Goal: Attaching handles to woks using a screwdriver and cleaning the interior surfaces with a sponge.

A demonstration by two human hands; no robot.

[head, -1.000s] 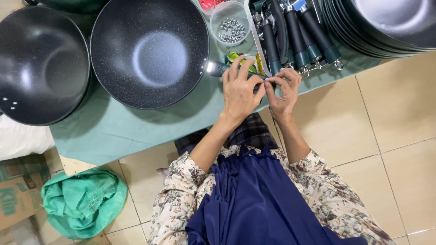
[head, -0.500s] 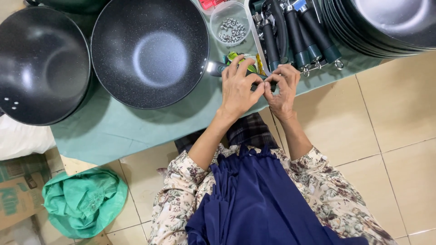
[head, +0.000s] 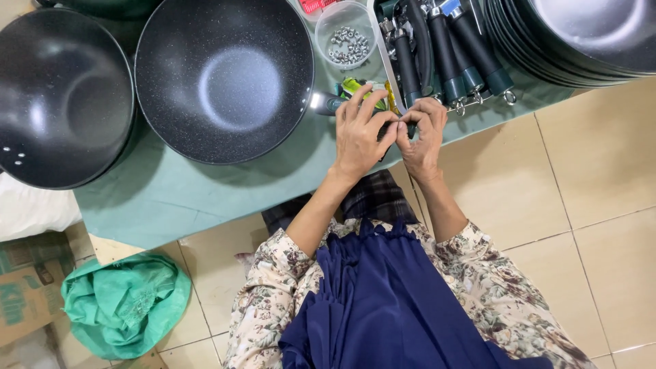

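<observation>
My left hand (head: 359, 133) and my right hand (head: 422, 133) meet fingertip to fingertip at the near edge of a table covered in teal cloth (head: 205, 195). Both pinch a small dark part (head: 394, 128) that my fingers mostly hide. Under my left fingers lies a tool with a green and yellow handle (head: 360, 87). Just left of it, the metal bracket (head: 318, 102) of a large speckled black wok (head: 224, 78) points toward my hands.
A clear tub of small metal screws (head: 346, 37) stands beyond my hands. A tray of black handles (head: 444, 58) lies to the right, beside a stack of dark woks (head: 581, 37). Another black wok (head: 61, 96) sits far left. A green cloth bundle (head: 123, 304) and a cardboard box (head: 27, 290) are on the tiled floor.
My hands stay in the same spot. The fingers have only shifted slightly around the small dark part.
</observation>
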